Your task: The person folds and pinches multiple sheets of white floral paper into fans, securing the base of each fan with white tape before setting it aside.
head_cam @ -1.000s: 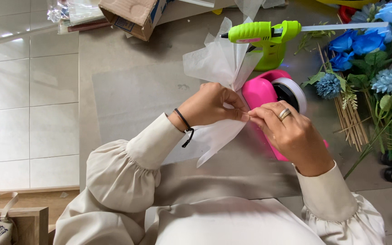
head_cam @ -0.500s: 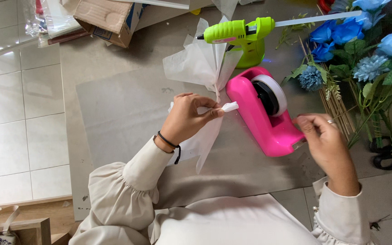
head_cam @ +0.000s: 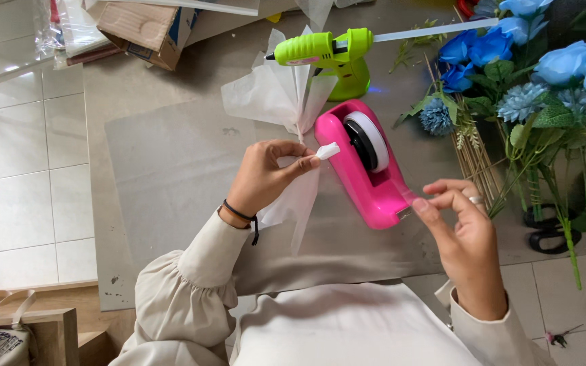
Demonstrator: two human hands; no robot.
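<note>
Pink tape dispenser [head_cam: 367, 176] holds white tape roll [head_cam: 369, 139].

The tape dispenser [head_cam: 369, 171] is hot pink, with a white roll on a black hub. The glue gun [head_cam: 327, 55] is neon green with a black tip and a clear-white stick. The tissue paper [head_cam: 281, 102] is translucent white. The flowers [head_cam: 530, 54] are blue, some paler, with green leaves and tan stems. The mat [head_cam: 171, 169] is plain grey over white floor tiles [head_cam: 15, 169] with grey grout. The sleeves [head_cam: 191, 285] are beige; the wristband [head_cam: 240, 213] is black. The cardboard box [head_cam: 147, 30] is brown.
</note>
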